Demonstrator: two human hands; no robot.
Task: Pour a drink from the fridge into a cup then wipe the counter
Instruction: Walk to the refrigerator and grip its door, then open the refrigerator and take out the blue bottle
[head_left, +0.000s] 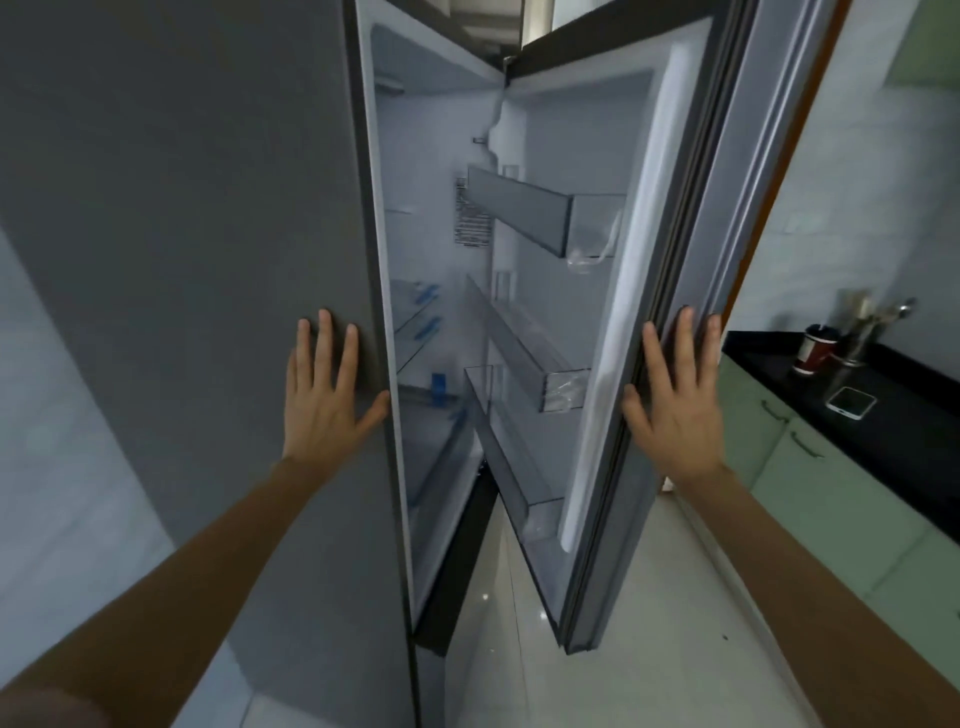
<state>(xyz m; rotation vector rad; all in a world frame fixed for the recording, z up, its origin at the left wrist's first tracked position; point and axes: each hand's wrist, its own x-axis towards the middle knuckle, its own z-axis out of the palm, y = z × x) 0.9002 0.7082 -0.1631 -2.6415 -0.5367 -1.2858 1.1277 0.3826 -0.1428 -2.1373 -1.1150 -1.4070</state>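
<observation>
Grey fridge (182, 234): its side panel fills the left of the view, the door (597, 312) swung partly open to the right.
Left hand (324, 400): flat, fingers straight and spread on the side panel, thumb at the front edge; it holds nothing, and likely braces the cabinet while the door moves.
Right hand (675, 410): flat too, fingers straight along the door's outer edge, gripping nothing; placed there, I judge, to steer the door wider.
Door bins (519, 208): clear, and appear bare apart from bits of plastic film.
Shelves (415, 332): only blue tabs or tape show; no drink can be seen, though much of the interior is hidden by the narrow opening.
Cup (815, 354): red and white, on the black counter (893, 441) at right, well apart from the fridge, beside a utensil holder (857, 338) and a phone (852, 401).
Stage: the fetching step, nothing poured yet.
</observation>
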